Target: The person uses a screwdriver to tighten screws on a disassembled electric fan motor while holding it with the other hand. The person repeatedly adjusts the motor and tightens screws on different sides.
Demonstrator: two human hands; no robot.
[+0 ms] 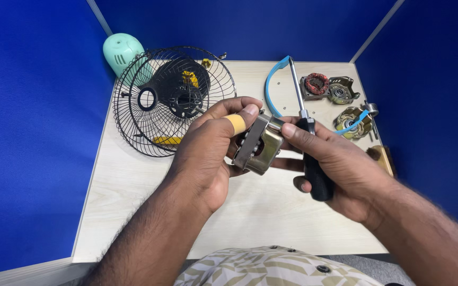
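A: What's nearest the camera?

B: A patterned shirt [271,267] at six o'clock, at the bottom edge. Just above it both forearms reach over the pale wooden table [133,206].

A: And the hands?

B: The left hand [208,153] is wrapped around a small metal motor part [261,144], near the middle of the table, thumb and fingers closed on it; one finger wears a yellow bandage [236,123]. The right hand [335,169] touches the same part with its thumb and forefinger, while its other fingers are curled around the black handle of a screwdriver [309,153]. The shaft points up toward twelve o'clock.

A: Where is the part, exactly?

B: Lifted off the table between the two hands, at centre.

A: Farther out?

B: At ten o'clock lies a black wire fan guard [173,100], with a mint-green fan housing [123,52] behind it. A blue strap [272,87] curves at twelve. Toward one o'clock sits a stator with copper winding [317,83] beside a metal bracket [344,90]. Another metal casing [352,123] lies at two. Blue partition walls [33,132] surround the table.
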